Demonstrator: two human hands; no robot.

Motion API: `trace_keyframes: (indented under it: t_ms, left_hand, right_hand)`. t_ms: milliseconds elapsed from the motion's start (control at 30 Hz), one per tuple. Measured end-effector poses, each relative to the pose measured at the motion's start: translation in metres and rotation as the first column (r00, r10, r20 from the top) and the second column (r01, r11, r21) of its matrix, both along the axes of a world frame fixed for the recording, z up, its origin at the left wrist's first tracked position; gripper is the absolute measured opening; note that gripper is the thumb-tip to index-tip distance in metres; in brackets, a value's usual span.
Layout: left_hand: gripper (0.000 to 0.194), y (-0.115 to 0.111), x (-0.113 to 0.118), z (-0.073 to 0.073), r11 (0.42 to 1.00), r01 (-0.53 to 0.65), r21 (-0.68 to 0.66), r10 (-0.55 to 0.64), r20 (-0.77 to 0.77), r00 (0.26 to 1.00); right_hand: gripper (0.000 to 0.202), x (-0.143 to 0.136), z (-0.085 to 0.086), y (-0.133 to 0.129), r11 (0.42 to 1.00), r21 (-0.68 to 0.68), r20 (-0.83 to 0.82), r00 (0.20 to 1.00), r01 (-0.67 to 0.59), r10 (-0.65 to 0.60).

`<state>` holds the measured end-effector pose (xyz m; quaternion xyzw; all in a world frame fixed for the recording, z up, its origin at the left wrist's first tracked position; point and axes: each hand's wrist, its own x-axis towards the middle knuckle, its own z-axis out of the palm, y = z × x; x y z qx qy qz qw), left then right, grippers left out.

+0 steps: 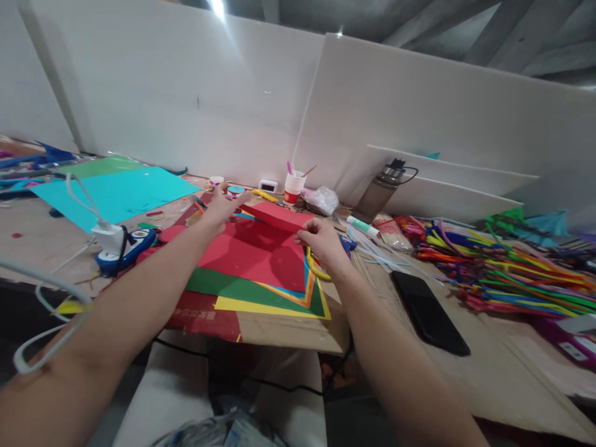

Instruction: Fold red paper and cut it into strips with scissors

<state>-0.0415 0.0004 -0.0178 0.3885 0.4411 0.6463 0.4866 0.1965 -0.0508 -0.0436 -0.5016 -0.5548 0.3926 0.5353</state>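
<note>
A raised piece of red paper has its right end pinched between the thumb and fingers of my right hand. My left hand is at the paper's far left end, its fingers stretched out and apart; whether they touch the edge is unclear. Beneath lies a flat red sheet, on top of a stack with blue, orange, green and yellow sheets showing at the edges. A yellow loop shows just under my right hand, partly hidden by it.
Paper cups, a dark bottle and a glue stick are along the back. On the right lie a black phone and many coloured pipe cleaners. Leftward are a cyan sheet and a blue power strip with cables.
</note>
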Motion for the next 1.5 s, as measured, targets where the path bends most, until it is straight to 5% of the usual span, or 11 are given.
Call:
trace_keyframes:
  t_ms: [100, 200, 300, 433, 700, 933, 1267, 1500]
  left_hand:
    - [0.029, 0.008, -0.012, 0.002, 0.99, 0.127, -0.063, -0.135, -0.135, 0.982]
    - [0.02, 0.008, -0.01, 0.001, 0.969, 0.249, 0.007, -0.246, -0.119, 0.962]
    - [0.013, 0.006, -0.003, -0.002, 0.967, 0.244, 0.067, -0.239, -0.078, 0.968]
    - [0.014, 0.008, -0.001, -0.005, 0.973, 0.217, 0.072, -0.214, -0.053, 0.975]
    - [0.025, 0.008, 0.003, -0.008, 0.991, 0.11, 0.082, -0.109, -0.018, 0.994]
    - [0.028, -0.002, 0.007, -0.008, 0.981, 0.192, -0.021, -0.193, -0.084, 0.978]
    - [0.017, -0.001, 0.005, -0.007, 0.946, 0.302, 0.116, -0.293, -0.085, 0.952]
    - [0.024, -0.001, 0.006, -0.012, 0.961, 0.259, 0.095, -0.241, -0.167, 0.956]
  right_hand:
    - [0.012, 0.001, -0.001, 0.001, 1.0, -0.008, -0.056, 0.998, 0.0, 0.0]
    - [0.013, 0.001, 0.002, 0.0, 0.999, -0.047, -0.132, 0.991, 0.013, -0.019]
    - [0.014, 0.002, 0.007, -0.003, 0.997, -0.072, -0.238, 0.971, -0.022, 0.004]
    - [0.025, 0.002, 0.012, -0.005, 0.994, -0.064, -0.318, 0.946, -0.093, 0.068]
    - [0.027, 0.001, 0.003, 0.003, 0.998, -0.064, -0.403, 0.915, -0.013, -0.014]
    - [0.026, 0.004, 0.003, 0.007, 0.99, -0.13, -0.42, 0.902, 0.049, -0.1]
    - [0.022, 0.005, 0.011, -0.004, 0.962, -0.194, -0.407, 0.908, -0.193, 0.101]
    - [0.01, 0.004, 0.003, 0.005, 0.982, -0.175, -0.406, 0.914, -0.076, -0.002]
